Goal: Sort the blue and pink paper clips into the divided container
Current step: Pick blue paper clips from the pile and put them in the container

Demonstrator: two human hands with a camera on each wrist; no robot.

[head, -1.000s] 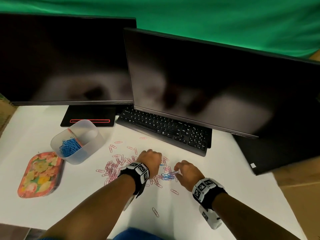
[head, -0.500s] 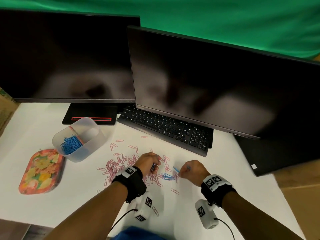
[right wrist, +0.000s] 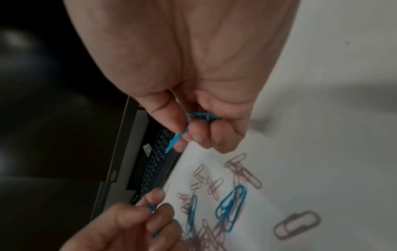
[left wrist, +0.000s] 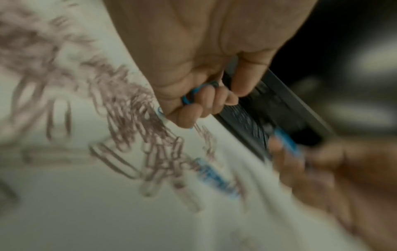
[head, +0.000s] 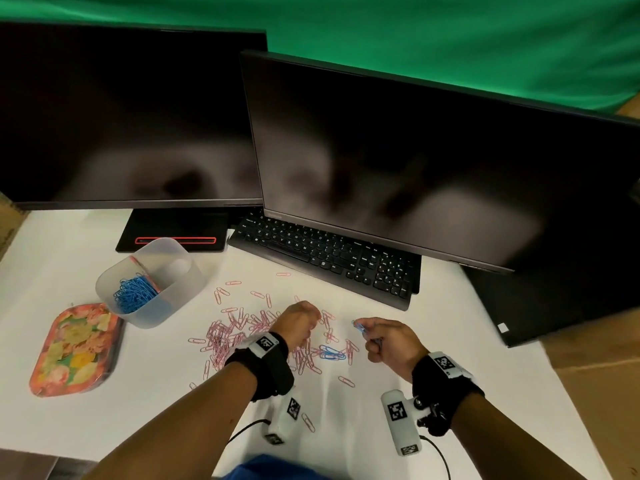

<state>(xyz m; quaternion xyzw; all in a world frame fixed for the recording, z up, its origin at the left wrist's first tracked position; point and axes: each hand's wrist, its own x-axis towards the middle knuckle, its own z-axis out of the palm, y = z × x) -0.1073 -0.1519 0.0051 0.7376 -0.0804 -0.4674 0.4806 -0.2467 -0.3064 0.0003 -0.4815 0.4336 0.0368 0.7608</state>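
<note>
Right hand (head: 388,341): raised just above the table, fingers curled, thumb and fingertip pinching blue clips (right wrist: 199,118); one clip sticks out past the fingertips toward the keyboard (head: 332,258).
Left hand (head: 298,322): fisted over the pink scatter, blue clips (left wrist: 189,96) tucked under its curled fingers (blurred wrist view, count not readable).
Loose blue clips (head: 331,353): a small overlapping bunch flat on the table (head: 433,358), between the two hands, mixed with pink ones; long axes run roughly left-right in the head view.
Pink clips (head: 235,327): spread across the table in front of and to the left of the left hand, none sorted that I can see.
Divided container (head: 180,292): far-left of both hands, near the left monitor stand; the near compartment holds a heap of blue clips (head: 133,292), the far compartment looks bare apart from something pink at the divider.
Key relation: container lies up and to the left of the pile, so the left hand is clearly the nearer one; the right would have to cross over the pile.
Judgement: blue gathering nearly done; a drop into the near compartment seems due.
Nearby: floral tin (head: 76,348) just beside the container.
</note>
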